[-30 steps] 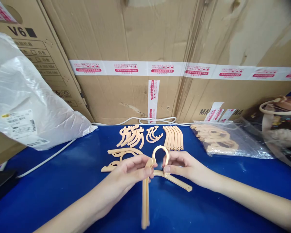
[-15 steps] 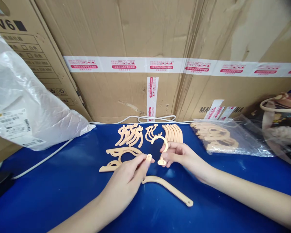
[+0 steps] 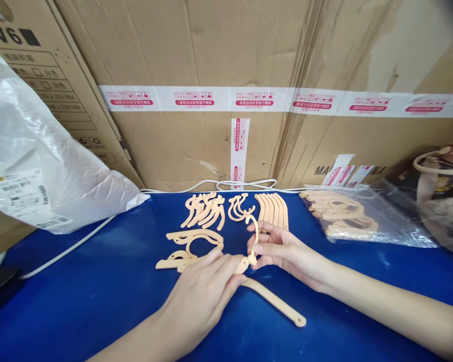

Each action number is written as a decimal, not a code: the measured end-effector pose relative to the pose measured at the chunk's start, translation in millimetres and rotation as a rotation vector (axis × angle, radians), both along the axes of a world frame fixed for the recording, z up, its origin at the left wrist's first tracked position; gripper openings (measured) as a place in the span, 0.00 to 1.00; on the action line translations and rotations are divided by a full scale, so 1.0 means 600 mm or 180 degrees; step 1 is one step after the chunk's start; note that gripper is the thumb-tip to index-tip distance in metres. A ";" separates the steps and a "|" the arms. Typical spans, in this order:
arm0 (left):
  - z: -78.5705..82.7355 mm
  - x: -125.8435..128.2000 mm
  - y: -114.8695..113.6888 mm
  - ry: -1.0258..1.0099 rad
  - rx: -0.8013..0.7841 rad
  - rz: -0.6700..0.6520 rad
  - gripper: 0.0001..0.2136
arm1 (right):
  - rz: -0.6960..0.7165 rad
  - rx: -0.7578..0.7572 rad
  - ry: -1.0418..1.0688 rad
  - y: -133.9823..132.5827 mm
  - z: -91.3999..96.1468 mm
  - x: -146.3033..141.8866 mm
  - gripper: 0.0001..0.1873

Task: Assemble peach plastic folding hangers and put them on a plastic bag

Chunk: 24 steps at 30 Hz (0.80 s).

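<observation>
Your left hand (image 3: 206,294) pinches the arm piece (image 3: 277,305), your right hand (image 3: 283,251) grips the hook (image 3: 256,225); twist them crooked and thin plastic could snap.

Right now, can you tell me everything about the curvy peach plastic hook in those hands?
The curved peach plastic hook is thin and matte, bent like a question mark, with a small round lower end. It stands nearly upright over the blue table. The right hand pinches it; its round end meets the long peach plastic arm held by the left hand.
</observation>
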<state>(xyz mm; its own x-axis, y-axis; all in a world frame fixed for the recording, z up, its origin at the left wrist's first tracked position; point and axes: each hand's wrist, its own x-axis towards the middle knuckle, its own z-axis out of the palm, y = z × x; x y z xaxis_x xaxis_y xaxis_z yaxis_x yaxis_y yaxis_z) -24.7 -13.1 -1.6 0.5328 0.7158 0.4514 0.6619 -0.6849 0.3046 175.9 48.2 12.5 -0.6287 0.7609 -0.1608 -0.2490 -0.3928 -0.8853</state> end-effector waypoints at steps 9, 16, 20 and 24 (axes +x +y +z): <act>0.009 0.008 -0.003 0.0347 0.0921 -0.0013 0.12 | -0.0138 -0.0050 -0.0106 -0.017 -0.004 0.001 0.21; 0.006 0.010 -0.006 0.0497 0.1355 0.0142 0.11 | -0.0193 0.0540 -0.0305 -0.017 0.009 -0.001 0.23; 0.004 0.013 -0.007 0.0434 0.1285 0.0195 0.12 | -0.0290 0.1048 -0.0344 -0.021 0.007 0.003 0.26; 0.007 0.014 -0.016 0.0399 0.1025 0.0192 0.14 | -0.0387 0.1662 -0.0641 -0.036 0.005 0.006 0.24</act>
